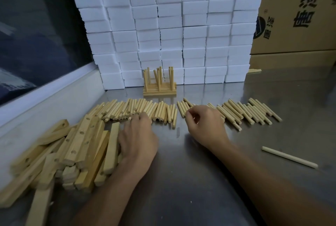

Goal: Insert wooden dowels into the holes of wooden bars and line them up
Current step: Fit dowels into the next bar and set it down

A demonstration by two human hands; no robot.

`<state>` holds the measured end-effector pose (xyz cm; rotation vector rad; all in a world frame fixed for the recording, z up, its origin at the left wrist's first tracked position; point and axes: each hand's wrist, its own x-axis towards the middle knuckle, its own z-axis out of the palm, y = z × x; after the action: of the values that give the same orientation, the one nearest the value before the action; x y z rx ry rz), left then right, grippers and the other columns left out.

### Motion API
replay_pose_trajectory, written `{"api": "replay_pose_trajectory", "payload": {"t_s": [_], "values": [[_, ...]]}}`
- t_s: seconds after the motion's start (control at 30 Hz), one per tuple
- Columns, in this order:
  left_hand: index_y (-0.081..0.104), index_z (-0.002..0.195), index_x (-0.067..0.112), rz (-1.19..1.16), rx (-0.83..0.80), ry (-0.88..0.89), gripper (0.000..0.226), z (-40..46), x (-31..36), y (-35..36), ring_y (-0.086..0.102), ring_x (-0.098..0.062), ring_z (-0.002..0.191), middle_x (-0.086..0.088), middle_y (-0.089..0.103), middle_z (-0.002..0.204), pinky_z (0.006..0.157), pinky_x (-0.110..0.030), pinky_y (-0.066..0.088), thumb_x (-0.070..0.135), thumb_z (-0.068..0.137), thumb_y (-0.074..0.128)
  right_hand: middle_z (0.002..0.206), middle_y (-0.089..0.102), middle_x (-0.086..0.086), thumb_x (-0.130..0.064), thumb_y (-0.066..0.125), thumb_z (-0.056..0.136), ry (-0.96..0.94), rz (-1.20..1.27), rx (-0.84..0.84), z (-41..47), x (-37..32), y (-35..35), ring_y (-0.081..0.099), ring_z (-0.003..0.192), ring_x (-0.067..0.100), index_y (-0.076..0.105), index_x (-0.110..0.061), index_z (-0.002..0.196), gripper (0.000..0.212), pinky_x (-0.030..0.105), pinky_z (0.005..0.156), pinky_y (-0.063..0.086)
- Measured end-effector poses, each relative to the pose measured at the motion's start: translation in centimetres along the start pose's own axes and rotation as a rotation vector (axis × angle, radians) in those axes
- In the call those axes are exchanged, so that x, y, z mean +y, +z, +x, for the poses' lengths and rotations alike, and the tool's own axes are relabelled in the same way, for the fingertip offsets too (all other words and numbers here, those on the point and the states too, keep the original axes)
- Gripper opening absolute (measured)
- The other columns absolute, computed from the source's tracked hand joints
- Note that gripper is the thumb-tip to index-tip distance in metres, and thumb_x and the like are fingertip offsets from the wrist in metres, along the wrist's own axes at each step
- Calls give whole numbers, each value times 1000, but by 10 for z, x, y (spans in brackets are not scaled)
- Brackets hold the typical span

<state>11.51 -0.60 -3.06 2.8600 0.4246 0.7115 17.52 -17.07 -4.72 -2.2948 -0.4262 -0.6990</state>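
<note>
While a pale round wooden dowel (pixel 189 115) is seemingly pinched by the right hand (pixel 203 125), neighbouring dowels could be scattered if dragged.

A steel table (pixel 272 98); white foam blocks (pixel 167 25) stacked at twelve o'clock, cardboard boxes (pixel 298 16) at two, dark window (pixel 36 35) at ten.

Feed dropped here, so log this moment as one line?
left hand: on dowels, beside bars | right hand: picking dowels | finished bars: by foam blocks | stray dowel: right
</note>
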Motion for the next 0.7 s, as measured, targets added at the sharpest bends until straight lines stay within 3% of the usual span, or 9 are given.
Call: {"api": "replay_pose_trajectory", "payload": {"t_s": [0.2, 0.37, 0.5, 0.6, 0.7], "values": [[55, 115, 21, -258, 104, 37, 20, -2, 0, 0, 42, -11, 82, 6, 56, 108, 67, -30, 33, 17, 95, 56, 81, 67, -4, -23, 58, 94, -48, -75, -58, -3, -1, 2, 59, 74, 11, 72, -16, 91, 16, 36, 71, 55], [59, 98, 31, -629, 42, -32, 21, 7, 3, -4, 51, -1, 75, 13, 60, 94, 58, -16, 36, 24, 85, 73, 82, 68, -2, -22, 58, 94, -52, -95, -74, -4, -3, 2, 60, 74, 14, 72, -15, 92, 17, 37, 71, 54], [56, 76, 39, -771, -32, -72, 34, 9, 3, -5, 61, -7, 67, 17, 58, 81, 51, -25, 53, 17, 77, 82, 85, 67, -1, -24, 57, 94, 13, -158, -52, -3, -1, 2, 58, 77, 13, 72, -15, 94, 17, 35, 72, 54], [57, 76, 44, -956, -79, -86, 34, 9, 3, -6, 65, -13, 67, 15, 63, 85, 45, -23, 54, 18, 82, 78, 96, 65, 1, -28, 56, 94, 110, -278, -24, -1, 3, 2, 58, 89, 18, 71, -17, 104, 21, 39, 82, 52], [68, 83, 33, -1064, -120, -141, 12, 8, 3, -9, 65, -10, 53, 5, 67, 65, 45, -18, 49, 26, 92, 67, 112, 61, 4, -35, 55, 93, 207, -378, -65, -1, 5, 1, 53, 107, 24, 64, -20, 115, 28, 41, 96, 44]]}}
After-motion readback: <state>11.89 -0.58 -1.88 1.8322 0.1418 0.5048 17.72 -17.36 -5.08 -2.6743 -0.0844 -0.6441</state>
